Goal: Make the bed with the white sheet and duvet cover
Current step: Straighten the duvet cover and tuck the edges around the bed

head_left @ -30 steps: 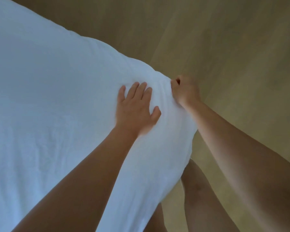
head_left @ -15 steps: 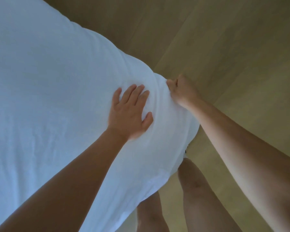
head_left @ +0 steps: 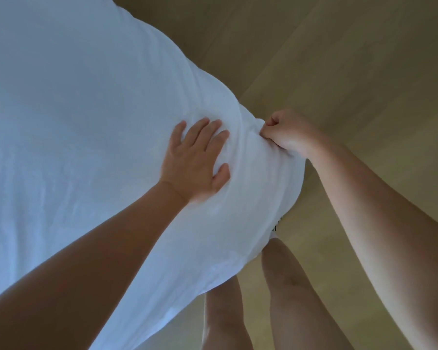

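Note:
A white sheet covers the bed and fills the left and middle of the head view, stretched over a rounded corner at centre right. My left hand lies flat on the sheet just inside that corner, fingers straight and spread. My right hand grips the sheet's edge at the corner, fingers curled into the cloth, with small wrinkles running between the two hands. The bed under the sheet is hidden.
Light wooden floor surrounds the bed corner on the upper right and right. My bare legs stand on the floor close against the bed's near edge, below the corner. A small dark mark shows at the sheet's lower edge.
The view has shifted slightly, so the corner sits a little lower and further right. My left hand still presses flat while my right hand keeps gripping the corner, its fist now more tightly curled.

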Motion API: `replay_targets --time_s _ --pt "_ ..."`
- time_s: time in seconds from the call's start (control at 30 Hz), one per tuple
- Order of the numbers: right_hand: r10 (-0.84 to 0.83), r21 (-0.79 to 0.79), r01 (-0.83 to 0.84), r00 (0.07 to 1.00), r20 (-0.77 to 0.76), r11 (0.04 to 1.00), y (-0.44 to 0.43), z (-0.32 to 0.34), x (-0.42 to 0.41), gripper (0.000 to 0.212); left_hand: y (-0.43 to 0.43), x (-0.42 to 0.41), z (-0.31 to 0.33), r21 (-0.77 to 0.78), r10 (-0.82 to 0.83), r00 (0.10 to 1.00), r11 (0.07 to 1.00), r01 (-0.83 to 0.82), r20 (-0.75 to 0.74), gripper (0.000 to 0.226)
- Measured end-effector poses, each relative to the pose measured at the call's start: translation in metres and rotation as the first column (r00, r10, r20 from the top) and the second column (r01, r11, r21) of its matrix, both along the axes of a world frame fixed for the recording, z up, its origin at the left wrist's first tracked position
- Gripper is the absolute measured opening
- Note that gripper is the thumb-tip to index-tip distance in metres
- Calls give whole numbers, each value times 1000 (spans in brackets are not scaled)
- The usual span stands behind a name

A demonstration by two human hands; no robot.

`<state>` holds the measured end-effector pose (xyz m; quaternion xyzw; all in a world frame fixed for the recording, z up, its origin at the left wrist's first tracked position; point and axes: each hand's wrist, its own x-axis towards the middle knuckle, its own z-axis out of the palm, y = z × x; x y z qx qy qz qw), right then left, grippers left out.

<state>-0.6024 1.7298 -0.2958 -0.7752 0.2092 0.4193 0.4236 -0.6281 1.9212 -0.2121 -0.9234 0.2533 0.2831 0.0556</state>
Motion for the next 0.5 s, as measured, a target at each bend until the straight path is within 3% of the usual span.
replay_targets --time_s 0.1,0.23,0.4,0.5 --pt "183 0 -183 983 4 983 0 1 8 16 -1 1 -1 10 5 1000 1000 -5 -29 67" --pt "185 199 -168 980 -72 965 2 -9 -20 57 0 2 -2 14 6 999 1000 -6 -38 67" --pt "115 -84 -95 954 276 992 6 -2 -49 53 -1 2 3 -63 9 1000 998 -8 10 64" --pt "-5 -73 40 901 434 997 -20 6 -49 63 -3 4 7 -197 -37 990 978 63 133 55"
